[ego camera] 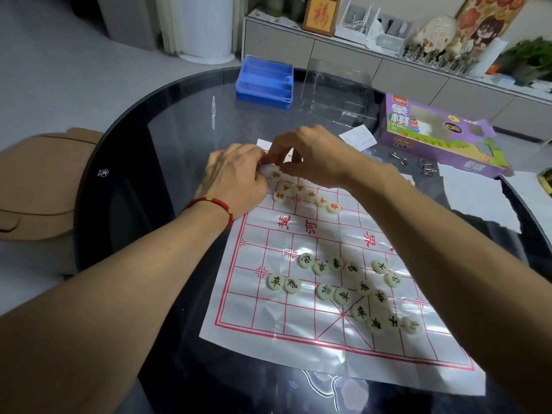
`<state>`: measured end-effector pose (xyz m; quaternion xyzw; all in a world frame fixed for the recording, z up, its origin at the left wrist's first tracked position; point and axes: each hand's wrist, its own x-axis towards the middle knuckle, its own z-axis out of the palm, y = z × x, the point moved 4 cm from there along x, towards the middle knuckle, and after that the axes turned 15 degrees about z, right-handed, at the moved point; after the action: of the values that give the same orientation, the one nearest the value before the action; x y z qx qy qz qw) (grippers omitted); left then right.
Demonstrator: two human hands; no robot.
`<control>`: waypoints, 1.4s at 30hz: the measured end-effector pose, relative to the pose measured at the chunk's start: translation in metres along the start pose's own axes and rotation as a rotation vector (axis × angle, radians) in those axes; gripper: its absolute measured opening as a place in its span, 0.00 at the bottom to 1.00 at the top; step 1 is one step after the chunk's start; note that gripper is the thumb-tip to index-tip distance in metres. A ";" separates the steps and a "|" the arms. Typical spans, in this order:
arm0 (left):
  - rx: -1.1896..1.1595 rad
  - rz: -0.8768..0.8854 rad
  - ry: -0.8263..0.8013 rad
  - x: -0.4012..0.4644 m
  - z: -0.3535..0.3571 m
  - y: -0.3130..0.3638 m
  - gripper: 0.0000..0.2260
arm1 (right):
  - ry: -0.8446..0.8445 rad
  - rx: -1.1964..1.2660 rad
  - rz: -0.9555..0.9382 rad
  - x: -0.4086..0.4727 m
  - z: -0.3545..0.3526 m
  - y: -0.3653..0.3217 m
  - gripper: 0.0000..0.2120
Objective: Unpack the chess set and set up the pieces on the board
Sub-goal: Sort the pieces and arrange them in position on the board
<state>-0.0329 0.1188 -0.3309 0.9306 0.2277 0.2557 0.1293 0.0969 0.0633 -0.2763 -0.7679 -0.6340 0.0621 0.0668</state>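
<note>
Two forearms: both reach from the near edge out over the dark glass table.
Board: a white plastic sheet with a red grid lies flat on the table, creased and glossy.
Black-marked pieces: pale round discs scattered loosely over the near half of the board, some touching one another.
Red-marked pieces: a small cluster on the far half, just below the hands.
Left hand: at the board's far-left corner, fingers curled down; whether it holds a piece cannot be told. A red cord bracelet circles the wrist.
Right hand: beside the left, fingertips drawn together in a pinch above the far edge; what they hold is hidden.
Blue tray: far side.
Purple box: far right.
</note>
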 end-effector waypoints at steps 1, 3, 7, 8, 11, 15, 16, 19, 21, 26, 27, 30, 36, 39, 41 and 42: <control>0.000 -0.001 0.000 0.000 0.000 0.000 0.10 | 0.010 0.004 -0.002 0.000 0.001 0.000 0.11; 0.006 0.000 -0.002 0.001 0.001 0.000 0.11 | 0.011 -0.003 -0.002 0.000 0.005 -0.001 0.10; 0.015 -0.005 -0.006 0.001 0.002 -0.001 0.12 | 0.009 -0.022 0.007 0.000 0.011 0.000 0.08; 0.019 -0.006 -0.005 0.001 0.003 -0.001 0.13 | 0.007 -0.018 0.011 0.000 0.010 0.001 0.08; 0.021 -0.009 -0.002 0.001 0.003 -0.001 0.14 | -0.021 -0.014 0.019 -0.002 0.009 0.001 0.08; 0.020 -0.009 0.000 0.001 0.004 -0.002 0.14 | -0.022 0.000 0.020 -0.006 0.005 0.001 0.09; 0.019 -0.008 0.000 0.001 0.004 -0.002 0.14 | -0.007 0.001 0.022 -0.008 0.002 0.002 0.09; 0.013 -0.011 -0.003 0.001 0.004 -0.003 0.15 | -0.020 -0.009 0.015 -0.020 -0.005 0.006 0.08; 0.011 -0.013 -0.001 0.001 0.004 -0.003 0.15 | -0.060 -0.023 0.011 -0.027 -0.005 0.006 0.10; 0.015 -0.021 -0.007 0.000 0.004 -0.002 0.15 | -0.093 -0.048 0.042 -0.030 0.001 0.006 0.12; 0.017 -0.021 -0.009 0.000 0.004 -0.002 0.15 | -0.095 -0.043 0.041 -0.030 0.002 0.006 0.12; 0.005 -0.018 -0.010 0.000 0.003 -0.003 0.15 | -0.090 -0.031 0.040 -0.030 0.003 0.005 0.11; -0.019 -0.025 -0.027 0.000 0.003 -0.003 0.16 | -0.078 -0.002 0.062 -0.032 0.000 0.011 0.13; -0.061 -0.038 -0.009 0.000 0.000 -0.003 0.17 | -0.053 -0.016 0.035 -0.030 0.005 0.008 0.13; -0.078 -0.056 0.000 0.000 -0.002 -0.003 0.20 | -0.045 -0.018 0.031 -0.028 0.008 0.004 0.12; -0.081 -0.073 0.001 0.000 -0.002 -0.004 0.21 | -0.045 -0.018 0.031 -0.027 0.009 0.002 0.11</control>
<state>-0.0354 0.1222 -0.3309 0.9156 0.2507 0.2603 0.1761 0.0923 0.0363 -0.2851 -0.7766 -0.6240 0.0747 0.0446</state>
